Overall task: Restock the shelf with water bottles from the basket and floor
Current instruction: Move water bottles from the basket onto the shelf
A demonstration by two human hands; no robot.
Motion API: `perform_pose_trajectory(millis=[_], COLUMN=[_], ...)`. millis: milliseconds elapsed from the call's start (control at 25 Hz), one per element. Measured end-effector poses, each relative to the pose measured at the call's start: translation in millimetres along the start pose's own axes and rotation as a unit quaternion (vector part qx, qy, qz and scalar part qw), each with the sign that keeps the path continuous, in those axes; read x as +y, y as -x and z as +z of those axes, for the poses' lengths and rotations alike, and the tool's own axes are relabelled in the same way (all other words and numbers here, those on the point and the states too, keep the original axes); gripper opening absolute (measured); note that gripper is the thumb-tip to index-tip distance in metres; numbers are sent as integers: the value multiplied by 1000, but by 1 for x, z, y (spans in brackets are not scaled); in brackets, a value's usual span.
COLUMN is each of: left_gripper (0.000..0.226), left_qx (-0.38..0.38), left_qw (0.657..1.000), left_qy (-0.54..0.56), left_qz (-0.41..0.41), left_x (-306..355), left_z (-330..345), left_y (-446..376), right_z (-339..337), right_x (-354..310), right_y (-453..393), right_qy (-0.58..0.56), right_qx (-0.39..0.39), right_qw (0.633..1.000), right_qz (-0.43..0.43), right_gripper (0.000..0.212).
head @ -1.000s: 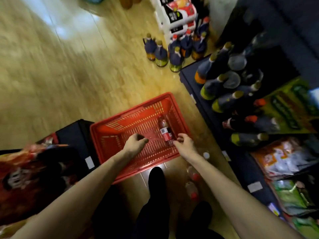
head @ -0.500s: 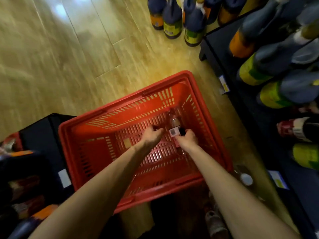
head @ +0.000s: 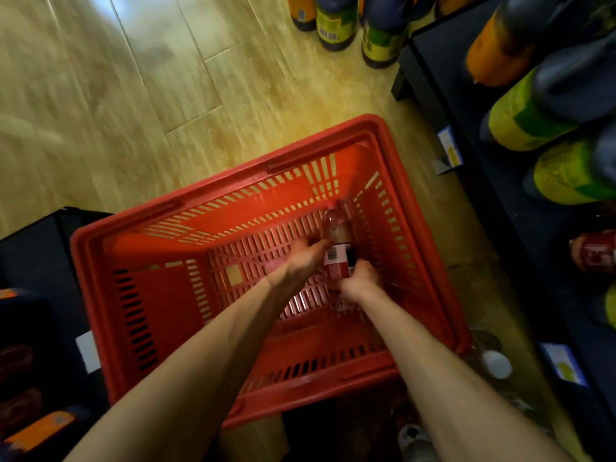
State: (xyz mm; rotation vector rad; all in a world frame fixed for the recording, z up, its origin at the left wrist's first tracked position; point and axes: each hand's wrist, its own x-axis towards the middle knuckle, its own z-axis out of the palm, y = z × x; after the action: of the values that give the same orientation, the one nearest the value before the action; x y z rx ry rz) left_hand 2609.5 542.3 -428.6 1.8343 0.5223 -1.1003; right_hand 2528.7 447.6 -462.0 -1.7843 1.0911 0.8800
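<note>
A red plastic basket point(head: 100, 261) sits on the wooden floor below me. One clear water bottle point(head: 336, 228) with a red and white label lies inside it, cap pointing away from me. My right hand point(head: 361, 281) grips the bottle around its label. My left hand point(head: 301, 261) is blurred and touches the bottle's left side with its fingers stretched toward it. Another bottle with a white cap point(head: 496, 363) stands on the floor right of the basket. The dark shelf point(head: 443, 88) runs along the right.
Large dark bottles with yellow, green and orange labels point(head: 520, 125) fill the right shelf. More of them point(head: 336, 25) stand on the floor at the top. A dark shelf unit point(head: 40, 255) with snack packs is at the left. My shoe point(head: 413, 438) is at the bottom.
My head has dropped closer to the basket. Both hands have reached down into it, and my right hand has closed round the bottle while my left has come against its side.
</note>
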Motion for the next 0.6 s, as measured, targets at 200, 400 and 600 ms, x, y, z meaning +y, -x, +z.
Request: perform_pose_trajectory(millis=[200,400,600], left_gripper=[29,49,44], left_qx=[-22,-40,-25], left_qw=[999,997,993], left_qy=[24,33,57], left_qz=[-3,49,99], left_x=[18,58,102], left_z=[-27,-43,-44], left_y=[68,172,292], right_z=[-28,-76,-138], right_x=[-11,-26,-36], right_y=[78,185,303], right_qy=[-27,-79,-127], right_qx=[-23,-26,-26], right_qw=[998,992,983], right_qz=[-45,-96,-133], right_gripper=[50,63,60])
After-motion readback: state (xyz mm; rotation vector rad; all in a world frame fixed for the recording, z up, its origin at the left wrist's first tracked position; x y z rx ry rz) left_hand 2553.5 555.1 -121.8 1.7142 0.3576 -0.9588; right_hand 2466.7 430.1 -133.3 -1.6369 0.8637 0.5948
